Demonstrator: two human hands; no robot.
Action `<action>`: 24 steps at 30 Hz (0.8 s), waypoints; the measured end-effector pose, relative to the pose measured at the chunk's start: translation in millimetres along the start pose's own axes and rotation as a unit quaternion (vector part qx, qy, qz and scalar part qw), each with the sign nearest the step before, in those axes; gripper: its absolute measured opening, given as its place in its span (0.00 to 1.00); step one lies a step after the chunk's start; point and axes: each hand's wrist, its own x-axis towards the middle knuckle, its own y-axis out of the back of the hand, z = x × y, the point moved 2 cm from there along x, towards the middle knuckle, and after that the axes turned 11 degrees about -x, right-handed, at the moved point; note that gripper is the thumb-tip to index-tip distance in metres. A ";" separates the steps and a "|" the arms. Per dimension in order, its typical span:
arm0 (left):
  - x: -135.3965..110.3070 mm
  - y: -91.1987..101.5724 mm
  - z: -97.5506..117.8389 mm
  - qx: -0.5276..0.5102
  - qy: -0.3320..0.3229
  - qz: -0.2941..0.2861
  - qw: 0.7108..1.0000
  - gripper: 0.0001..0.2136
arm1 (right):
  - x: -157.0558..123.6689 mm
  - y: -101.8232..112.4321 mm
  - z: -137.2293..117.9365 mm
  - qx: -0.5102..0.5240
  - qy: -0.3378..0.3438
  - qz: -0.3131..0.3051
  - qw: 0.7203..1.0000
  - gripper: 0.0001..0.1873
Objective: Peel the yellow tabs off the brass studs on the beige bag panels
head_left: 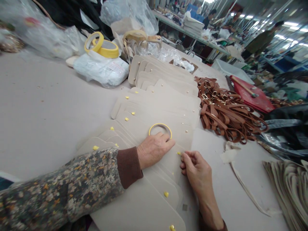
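Note:
My left hand (155, 148) lies over the beige panels, its fingers closed on the near side of a thin roll of yellow tape (160, 124). To its right, my right hand (197, 171) pinches a small piece of yellow tape (178, 153) by a panel's right edge. Beneath both hands, flat beige panels (141, 199) with rounded corners overlap in a long row. Several nearer panels carry yellow tape bits (166, 194) near their corners. Small metal studs (186, 131) show uncovered on panels farther back.
Brown straps with metal clips (223, 112) lie heaped on the right, near a red board (250, 93). Two thick yellow tape rolls (108, 49) rest on a plastic-wrapped bundle (101, 69) at the back left. Folded beige pieces (286, 189) stand at the right edge. People work farther off.

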 end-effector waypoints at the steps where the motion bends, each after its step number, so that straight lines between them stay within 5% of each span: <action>1: 1.5 1.9 -1.8 0.003 0.007 0.011 1.000 0.05 | -2.0 0.1 -0.7 -0.008 0.023 0.007 1.000 0.17; 7: 9.5 7.0 -5.7 0.024 0.019 0.020 0.999 0.06 | -0.7 -6.7 -13.7 -0.132 0.183 0.098 0.969 0.14; 16: 7.6 7.3 -9.6 -0.023 -0.040 0.040 0.998 0.06 | -3.6 7.5 -12.0 -0.084 0.151 -0.021 0.985 0.13; 20: 1.0 10.9 -3.4 -0.098 -0.136 0.054 0.984 0.08 | -8.7 19.3 -12.6 -0.006 0.113 0.059 0.992 0.13; 24: -3.4 10.5 1.3 -0.141 -0.178 0.082 0.970 0.13 | -7.4 19.4 -26.5 0.020 0.209 0.073 0.975 0.10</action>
